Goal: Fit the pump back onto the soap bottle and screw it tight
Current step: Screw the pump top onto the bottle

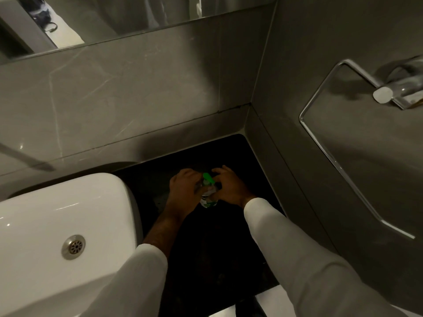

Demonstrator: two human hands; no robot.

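Soap bottle: light, likely slippery; left hand gripped body, right hand closed round green pump

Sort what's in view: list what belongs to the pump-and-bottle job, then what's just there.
In the job:
soap bottle
green pump
left hand, around the bottle
right hand, at the bottle top

Just there:
white sink with its drain
dark counter
metal towel ring
mirror
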